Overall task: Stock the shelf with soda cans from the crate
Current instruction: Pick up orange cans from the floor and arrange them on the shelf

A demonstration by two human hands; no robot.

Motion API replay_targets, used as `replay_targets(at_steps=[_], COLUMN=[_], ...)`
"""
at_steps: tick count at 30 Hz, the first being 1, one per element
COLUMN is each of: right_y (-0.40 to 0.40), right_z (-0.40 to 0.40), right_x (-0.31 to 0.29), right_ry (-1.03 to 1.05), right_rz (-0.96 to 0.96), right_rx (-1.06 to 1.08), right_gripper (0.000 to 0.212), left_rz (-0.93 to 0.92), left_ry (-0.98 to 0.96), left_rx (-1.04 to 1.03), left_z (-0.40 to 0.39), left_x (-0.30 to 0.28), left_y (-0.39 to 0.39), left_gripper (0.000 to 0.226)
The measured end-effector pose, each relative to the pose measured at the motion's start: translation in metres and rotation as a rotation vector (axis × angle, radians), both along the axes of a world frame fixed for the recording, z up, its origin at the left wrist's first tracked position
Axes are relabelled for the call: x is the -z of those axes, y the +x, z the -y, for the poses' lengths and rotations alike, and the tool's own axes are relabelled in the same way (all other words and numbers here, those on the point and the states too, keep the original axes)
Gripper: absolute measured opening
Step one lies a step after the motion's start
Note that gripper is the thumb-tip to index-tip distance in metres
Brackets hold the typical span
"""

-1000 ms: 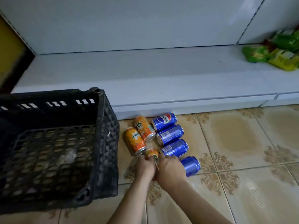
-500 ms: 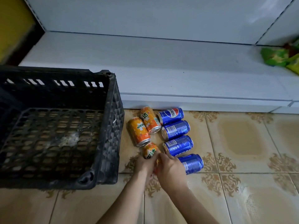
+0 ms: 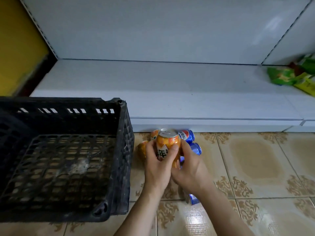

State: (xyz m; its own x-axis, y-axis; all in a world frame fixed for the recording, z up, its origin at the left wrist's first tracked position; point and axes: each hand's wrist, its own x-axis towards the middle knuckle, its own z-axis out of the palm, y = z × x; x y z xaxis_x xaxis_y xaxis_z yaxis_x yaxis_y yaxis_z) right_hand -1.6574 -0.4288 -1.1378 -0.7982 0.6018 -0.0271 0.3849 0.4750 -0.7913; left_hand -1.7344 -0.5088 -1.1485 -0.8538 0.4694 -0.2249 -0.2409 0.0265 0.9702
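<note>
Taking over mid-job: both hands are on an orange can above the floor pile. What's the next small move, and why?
Probably carry the orange can forward and stand it on the white shelf. The left hand and right hand hold it upright, top up, and the shelf ahead is bare.

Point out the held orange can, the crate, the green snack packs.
held orange can (image 3: pixel 167 142): head view, upper side wall.
crate (image 3: pixel 125 150): head view, right wall.
green snack packs (image 3: pixel 281 76): head view, front of nearest pack.
</note>
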Motion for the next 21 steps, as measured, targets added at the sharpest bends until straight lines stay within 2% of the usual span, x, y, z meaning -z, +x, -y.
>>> replay_targets(at_steps=[2,4,6,11,13,15,19,21], right_y=[-0.018,-0.038,-0.058,-0.107,-0.126,-0.146,-0.18,-0.197], right_z=[-0.007,-0.014,-0.022,-0.032,-0.031,-0.029,-0.013,-0.003], right_x=[-0.028,-0.06,-0.092,-0.183,-0.219,-0.247,-0.293,-0.313], right_ry=[0.027,0.083,0.135,0.279,0.332,0.313,0.25,0.244], right_rz=[-0.046,-0.091,-0.129,-0.192,-0.215,-0.246,-0.331,-0.374], right_rx=[-0.011,-0.022,-0.025,-0.044,-0.053,-0.056,-0.026,0.0], right_gripper=[0.05,0.066,0.071,0.066,0.073,0.074,0.062,0.06], left_rz=[-0.037,-0.043,-0.028,-0.051,-0.042,-0.103,-0.226,-0.359], left_ry=[0.057,0.116,0.179,0.257,0.26,0.228,0.184,0.129], left_rx=[-0.03,-0.025,-0.002,-0.011,-0.056,-0.087,-0.116,-0.108], left_z=[-0.009,-0.017,-0.024,-0.03,-0.028,-0.022,0.002,0.017], left_x=[-0.029,-0.065,-0.101,-0.193,-0.228,-0.26,-0.316,-0.339], left_y=[-0.015,-0.034,-0.053,-0.099,-0.116,-0.134,-0.17,-0.194], left_gripper=[0.062,0.049,0.035,0.045,0.037,0.034,0.036,0.039])
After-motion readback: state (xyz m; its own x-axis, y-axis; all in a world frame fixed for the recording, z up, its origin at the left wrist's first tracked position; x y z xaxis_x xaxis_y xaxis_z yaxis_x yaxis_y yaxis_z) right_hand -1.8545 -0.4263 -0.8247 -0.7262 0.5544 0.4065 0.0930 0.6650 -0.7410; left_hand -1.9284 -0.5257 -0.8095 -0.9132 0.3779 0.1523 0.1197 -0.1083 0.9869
